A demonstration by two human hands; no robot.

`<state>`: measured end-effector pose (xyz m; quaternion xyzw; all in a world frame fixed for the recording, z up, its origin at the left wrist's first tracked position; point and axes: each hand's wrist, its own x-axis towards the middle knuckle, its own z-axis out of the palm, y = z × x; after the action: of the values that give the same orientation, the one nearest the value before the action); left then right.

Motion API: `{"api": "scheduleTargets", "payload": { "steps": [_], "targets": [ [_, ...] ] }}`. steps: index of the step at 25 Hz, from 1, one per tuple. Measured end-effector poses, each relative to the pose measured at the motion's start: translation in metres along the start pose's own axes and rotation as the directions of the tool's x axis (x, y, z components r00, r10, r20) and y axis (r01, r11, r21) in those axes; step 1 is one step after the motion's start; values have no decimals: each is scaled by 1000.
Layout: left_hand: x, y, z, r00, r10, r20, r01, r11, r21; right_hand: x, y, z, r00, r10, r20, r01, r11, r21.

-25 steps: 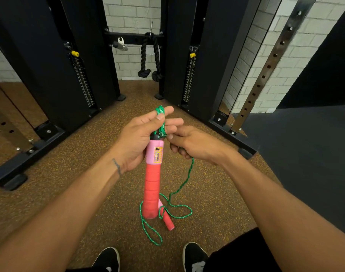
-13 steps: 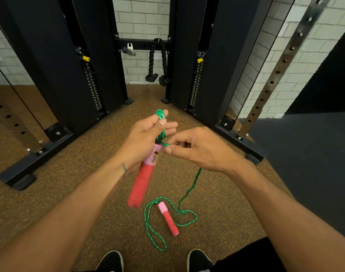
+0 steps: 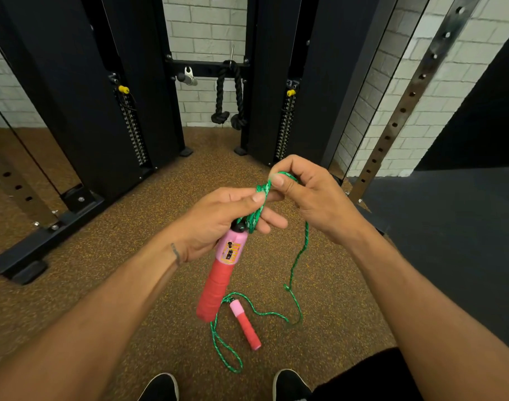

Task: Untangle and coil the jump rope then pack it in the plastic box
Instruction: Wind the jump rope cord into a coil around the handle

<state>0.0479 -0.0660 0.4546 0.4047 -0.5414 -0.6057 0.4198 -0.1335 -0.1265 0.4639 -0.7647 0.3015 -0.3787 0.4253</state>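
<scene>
My left hand (image 3: 218, 218) grips the top of a pink and red jump rope handle (image 3: 220, 273), which hangs down and tilts to the left. Thumb and fingers of that hand also pinch several folds of green rope (image 3: 254, 217) above the handle. My right hand (image 3: 308, 195) pinches a loop of the same rope just up and to the right. From there the green rope (image 3: 298, 256) drops to the floor, where it lies in loose bends around the second handle (image 3: 246, 325). No plastic box is in view.
Black weight-stack columns (image 3: 126, 91) of a cable machine stand ahead, with a black tricep rope (image 3: 228, 99) hanging between them. A perforated steel upright (image 3: 403, 111) leans at the right. Brown speckled rubber floor (image 3: 131, 227) lies underfoot, and a dark mat (image 3: 450, 227) to the right. My shoes (image 3: 160, 387) show at the bottom.
My right hand has risen up and to the right, drawing a loop of rope above my left hand. The held handle has swung slightly. The handle on the floor has not moved.
</scene>
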Motion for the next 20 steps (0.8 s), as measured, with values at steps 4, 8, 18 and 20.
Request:
{"api": "scheduleTargets", "payload": {
  "steps": [4, 8, 18, 20],
  "targets": [
    [-1, -1, -4, 1000, 5, 29, -4, 1000, -21, 1, 3, 0, 999, 32, 8, -32, 999, -4],
    [0, -2, -6, 998, 42, 49, -38, 996, -78, 2, 6, -2, 992, 125, -17, -124, 991, 42],
    [-5, 1, -4, 996, 74, 48, -60, 967, -246, 3, 16, 13, 951, 288, 109, -301, 946, 121],
    [-4, 0, -4, 995, 89, 35, -77, 962, -261, 2, 18, 17, 928, 345, 140, -358, 929, 89]
  ]
}}
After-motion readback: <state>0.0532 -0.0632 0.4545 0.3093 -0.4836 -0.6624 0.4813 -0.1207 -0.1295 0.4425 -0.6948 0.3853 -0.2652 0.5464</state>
